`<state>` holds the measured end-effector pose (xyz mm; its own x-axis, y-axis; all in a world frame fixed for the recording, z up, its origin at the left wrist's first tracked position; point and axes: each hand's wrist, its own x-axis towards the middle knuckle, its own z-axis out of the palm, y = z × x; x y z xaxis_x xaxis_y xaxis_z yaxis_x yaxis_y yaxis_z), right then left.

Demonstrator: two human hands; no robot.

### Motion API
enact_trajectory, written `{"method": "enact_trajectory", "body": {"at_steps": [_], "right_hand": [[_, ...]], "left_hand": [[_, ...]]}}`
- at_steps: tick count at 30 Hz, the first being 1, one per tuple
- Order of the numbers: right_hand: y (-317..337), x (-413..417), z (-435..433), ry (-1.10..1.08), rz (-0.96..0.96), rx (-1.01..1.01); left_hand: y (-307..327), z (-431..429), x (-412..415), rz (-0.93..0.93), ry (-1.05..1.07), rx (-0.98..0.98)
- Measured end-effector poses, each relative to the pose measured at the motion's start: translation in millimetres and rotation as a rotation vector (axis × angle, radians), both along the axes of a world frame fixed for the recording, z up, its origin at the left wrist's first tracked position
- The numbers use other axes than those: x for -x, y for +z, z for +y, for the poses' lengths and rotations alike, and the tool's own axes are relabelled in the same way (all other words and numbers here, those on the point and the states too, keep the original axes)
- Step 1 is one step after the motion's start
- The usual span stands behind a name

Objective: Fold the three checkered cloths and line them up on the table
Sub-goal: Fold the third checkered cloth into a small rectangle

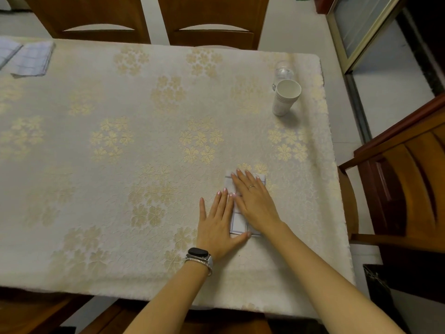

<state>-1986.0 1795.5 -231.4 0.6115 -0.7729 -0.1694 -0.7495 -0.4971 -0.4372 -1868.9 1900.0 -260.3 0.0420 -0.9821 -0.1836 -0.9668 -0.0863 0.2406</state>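
Three checkered cloths are in view on the table [168, 104], which is spread with a pale covering patterned in gold flowers. A pair of folded checkered cloths [32, 59] lies side by side at the far left corner. The third cloth [237, 222] lies well apart from them, near the front right edge, folded into a narrow rectangle. Its long axis runs from the person's side toward the far side. Both hands lie flat on it with straight fingers, pressing and gripping nothing. The right hand [252, 201] covers its far half, fingertips near the far edge. The left hand [218, 227] rests along its left edge and near end, partly on the table. This looks like the final smoothing of the last fold, so folding seems nearly done and the lining up remains. The relation that matters next is that the finished pair lies far to the left and farther away, diagonally across the table. The left hand is therefore on the nearer side for carrying the cloth over. A stack of paper cups [285, 97] stands near the far right edge, with a clear glass [284, 71] just behind it. The left wrist bears a watch [198, 253] with a dark face, and the right hand a ring [251, 187]. No brand, label or writing can be read anywhere.
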Motion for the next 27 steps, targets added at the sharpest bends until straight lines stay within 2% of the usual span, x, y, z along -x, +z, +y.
{"method": "enact_trajectory", "body": {"at_steps": [3,9,20,23,27], "right_hand": [[-7,28,22,-0.095,0.065,0.079],[-24,56,43,-0.126,0.218,0.093],[-16,55,9,-0.094,0.261,0.069],[-7,56,9,-0.148,0.139,0.015],[12,55,28,-0.402,-0.26,-0.095]], "left_hand": [[-1,0,-1,0.014,0.002,-0.005],[0,0,0,0.026,-0.003,-0.015],[5,0,0,0.042,-0.014,-0.071],[13,-3,2,0.083,0.035,-0.048],[29,-9,2,0.335,0.358,0.127]]}}
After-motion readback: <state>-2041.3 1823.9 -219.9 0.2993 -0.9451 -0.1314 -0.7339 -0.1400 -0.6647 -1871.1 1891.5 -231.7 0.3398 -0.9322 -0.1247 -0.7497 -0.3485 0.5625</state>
